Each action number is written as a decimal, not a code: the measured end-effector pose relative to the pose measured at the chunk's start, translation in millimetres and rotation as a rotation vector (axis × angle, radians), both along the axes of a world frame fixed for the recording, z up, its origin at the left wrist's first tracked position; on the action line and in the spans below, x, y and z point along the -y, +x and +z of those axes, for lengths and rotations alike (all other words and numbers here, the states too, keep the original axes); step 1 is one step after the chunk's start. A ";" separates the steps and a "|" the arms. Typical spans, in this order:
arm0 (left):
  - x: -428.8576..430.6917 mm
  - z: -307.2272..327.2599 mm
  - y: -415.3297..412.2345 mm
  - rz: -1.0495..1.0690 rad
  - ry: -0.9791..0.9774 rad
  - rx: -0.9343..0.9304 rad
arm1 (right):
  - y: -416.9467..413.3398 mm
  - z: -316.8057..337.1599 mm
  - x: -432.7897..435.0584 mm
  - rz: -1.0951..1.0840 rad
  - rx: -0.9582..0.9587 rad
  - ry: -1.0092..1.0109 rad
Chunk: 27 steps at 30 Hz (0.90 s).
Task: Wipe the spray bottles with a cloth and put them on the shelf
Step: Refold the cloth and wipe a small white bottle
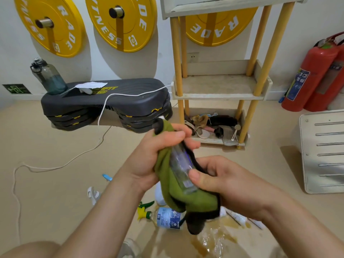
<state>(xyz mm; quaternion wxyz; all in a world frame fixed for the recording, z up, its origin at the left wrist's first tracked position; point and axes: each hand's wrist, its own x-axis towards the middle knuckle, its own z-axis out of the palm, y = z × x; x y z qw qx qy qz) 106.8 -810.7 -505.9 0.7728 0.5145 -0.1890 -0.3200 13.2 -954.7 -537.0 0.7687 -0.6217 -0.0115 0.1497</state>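
The slim clear plastic spray bottle [182, 165] is pinched by the right hand [221, 180]; the soft green cloth [188, 201] around it is clenched by the left hand [158, 155].

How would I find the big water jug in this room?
Find the yellow weight plates on the wall, then the black step platform below them. The water jug stands on its left end: tall, smoky-clear, dark-lidded, unlike the flat white cloth beside it.
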 end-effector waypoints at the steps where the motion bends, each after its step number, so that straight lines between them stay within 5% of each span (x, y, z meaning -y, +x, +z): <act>1: -1.2 0.4 1.2 -0.056 -0.050 -0.035 | -1.4 1.5 2.2 0.059 -0.056 0.128; 4: 11.3 -3.5 -1.2 0.101 0.014 -0.079 | 0.6 -5.3 -5.7 -0.129 -0.052 0.042; 8: 38.8 -19.2 -19.8 0.548 0.237 0.045 | 1.6 -6.5 -21.2 -0.448 0.171 -0.830; 12: 43.6 -23.7 -27.9 0.699 0.276 0.053 | 0.0 -0.5 -35.4 -0.480 0.355 -1.221; 16: 34.5 -13.7 -11.2 0.615 0.133 -0.097 | -2.9 6.6 -39.8 -0.395 0.391 -0.986; 18: 29.8 -7.7 -2.8 0.647 0.072 -0.130 | -2.9 9.1 -34.4 -0.365 0.392 -0.667; 21: 27.1 1.7 -1.1 0.612 0.054 -0.058 | 5.6 5.5 -18.7 -0.513 0.121 -0.059; 27: 31.3 2.6 -12.4 0.489 0.183 0.215 | 7.9 -8.6 -25.9 -0.441 0.077 -0.093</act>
